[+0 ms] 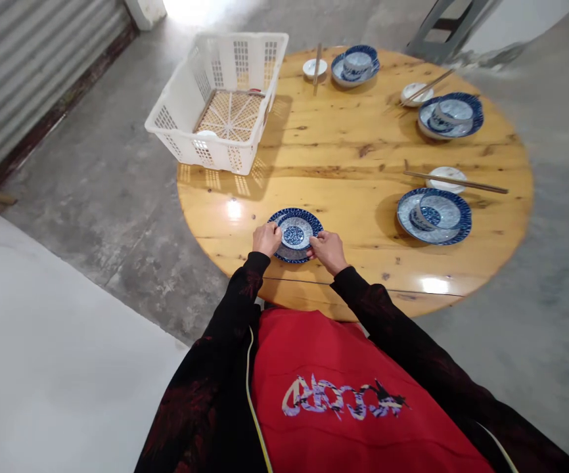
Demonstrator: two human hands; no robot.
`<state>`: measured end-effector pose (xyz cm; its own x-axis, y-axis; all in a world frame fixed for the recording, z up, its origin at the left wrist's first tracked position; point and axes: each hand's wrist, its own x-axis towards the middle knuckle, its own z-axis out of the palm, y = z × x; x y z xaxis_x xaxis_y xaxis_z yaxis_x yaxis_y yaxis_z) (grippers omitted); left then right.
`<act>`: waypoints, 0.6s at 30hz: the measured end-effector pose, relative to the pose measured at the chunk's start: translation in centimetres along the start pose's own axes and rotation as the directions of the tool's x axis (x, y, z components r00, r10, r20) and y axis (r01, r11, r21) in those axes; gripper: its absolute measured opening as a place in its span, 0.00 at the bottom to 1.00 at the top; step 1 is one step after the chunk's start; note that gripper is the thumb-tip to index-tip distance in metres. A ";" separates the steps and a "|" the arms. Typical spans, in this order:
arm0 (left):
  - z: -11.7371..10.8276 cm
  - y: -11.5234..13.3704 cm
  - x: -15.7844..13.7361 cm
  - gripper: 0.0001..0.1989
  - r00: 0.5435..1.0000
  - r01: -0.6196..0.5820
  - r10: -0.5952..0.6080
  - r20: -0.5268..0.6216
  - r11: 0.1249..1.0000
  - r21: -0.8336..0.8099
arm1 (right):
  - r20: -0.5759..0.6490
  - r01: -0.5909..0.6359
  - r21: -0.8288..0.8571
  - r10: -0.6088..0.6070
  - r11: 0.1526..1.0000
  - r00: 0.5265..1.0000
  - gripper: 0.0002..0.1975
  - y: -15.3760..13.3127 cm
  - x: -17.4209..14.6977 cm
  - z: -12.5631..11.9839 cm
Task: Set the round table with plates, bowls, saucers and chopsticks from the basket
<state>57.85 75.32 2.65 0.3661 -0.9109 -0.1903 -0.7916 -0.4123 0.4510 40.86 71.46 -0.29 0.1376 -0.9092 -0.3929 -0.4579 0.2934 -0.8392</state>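
Observation:
At the near edge of the round wooden table, a blue-and-white bowl [295,234] sits within a blue-rimmed plate [289,257]. My left hand [267,239] pinches the bowl's left rim. On the opposite side my right hand [328,251] grips the bowl's right rim, its fingers curled over the plate's edge. Whether the bowl rests fully on the plate cannot be seen. To the right stands a similar plate [458,231] with a bowl [435,210] in it, and behind these lie a small white dish [447,176] and chopsticks [481,186].
A white plastic basket [205,148] stands at the table's left edge, with a small white item and a red one inside. Further place settings, with a plate [476,108] and another plate [346,80], line the far right and back of the wooden table [334,177].

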 end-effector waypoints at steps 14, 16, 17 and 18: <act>-3.9 -1.2 -1.3 0.16 0.977 0.028 -0.065 -0.202 0.982 -0.185 | -0.051 0.120 0.138 -0.114 0.983 0.992 0.16 -1.2 -3.7 -4.9; -4.4 -1.7 -2.9 0.15 0.957 0.036 -0.117 -0.265 0.956 -0.292 | -0.085 0.114 0.185 -0.099 0.976 0.991 0.18 0.3 -5.0 -7.2; -4.5 -1.8 -3.9 0.15 0.948 0.046 -0.150 -0.282 0.939 -0.342 | -0.102 0.103 0.214 -0.083 0.971 0.991 0.18 1.3 -5.5 -8.4; -4.4 -1.7 -5.0 0.15 0.939 0.056 -0.180 -0.293 0.922 -0.384 | -0.121 0.087 0.242 -0.059 0.966 0.991 0.19 2.3 -6.1 -9.6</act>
<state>59.54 80.62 6.65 0.6292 -0.7773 -0.0044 -0.5209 -0.4259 0.7398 30.55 74.80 3.81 0.0575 -0.9541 -0.2941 -0.2178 0.2755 -0.9363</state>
